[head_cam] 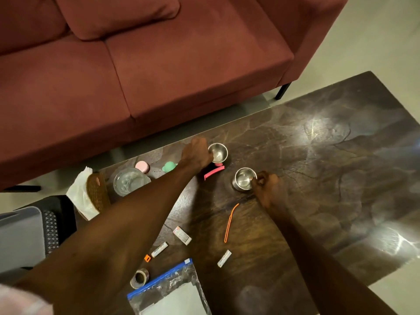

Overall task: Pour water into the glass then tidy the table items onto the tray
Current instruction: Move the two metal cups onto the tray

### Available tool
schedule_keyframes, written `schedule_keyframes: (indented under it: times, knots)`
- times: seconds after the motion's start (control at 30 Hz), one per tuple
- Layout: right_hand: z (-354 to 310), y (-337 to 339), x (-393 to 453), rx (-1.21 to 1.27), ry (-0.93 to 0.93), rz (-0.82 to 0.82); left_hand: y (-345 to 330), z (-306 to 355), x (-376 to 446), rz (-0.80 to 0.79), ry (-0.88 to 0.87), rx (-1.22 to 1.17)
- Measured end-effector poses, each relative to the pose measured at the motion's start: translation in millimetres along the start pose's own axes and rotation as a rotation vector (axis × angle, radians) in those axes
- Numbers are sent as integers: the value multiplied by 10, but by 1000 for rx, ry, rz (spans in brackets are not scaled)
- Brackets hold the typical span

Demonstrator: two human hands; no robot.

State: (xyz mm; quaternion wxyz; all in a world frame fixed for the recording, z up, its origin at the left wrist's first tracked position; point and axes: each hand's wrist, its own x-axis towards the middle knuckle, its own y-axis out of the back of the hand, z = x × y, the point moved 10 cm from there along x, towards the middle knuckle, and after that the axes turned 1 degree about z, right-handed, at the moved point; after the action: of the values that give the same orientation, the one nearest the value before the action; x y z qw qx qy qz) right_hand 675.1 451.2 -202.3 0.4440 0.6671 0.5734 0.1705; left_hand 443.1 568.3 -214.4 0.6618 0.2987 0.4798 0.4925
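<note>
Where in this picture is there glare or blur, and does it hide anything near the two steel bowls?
Head view: bright glare patches on the table, at the far middle and the right edge, away from both bowls; a blurred pale shape fills the bottom left corner; straight edges bend from the wide lens. The left hand holds the far bowl, the right hand the near bowl; both stay readable.

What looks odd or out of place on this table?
Nothing is spilled or broken. Small items lie scattered loosely: an orange loop, a pink clip, small packets. A tissue hangs over the table's left edge.
</note>
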Motion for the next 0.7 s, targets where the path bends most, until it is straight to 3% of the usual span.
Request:
schedule_keyframes:
  times: [0.13, 0.33, 0.5, 0.7]
  knots:
    - [-139, 235, -115, -22, -17, 91, 128, -121, -118, 70, 77, -108]
    - [-724, 421, -249, 63, -30, 140, 946, -683, -400, 192, 182, -216]
    - [-1794, 159, -498, 87, 48, 61, 1853, -1635, -929, 259, 218, -155]
    - [-3517, -706, -1123, 81, 200, -130, 2927, -3217, -1871, 301, 307, -169]
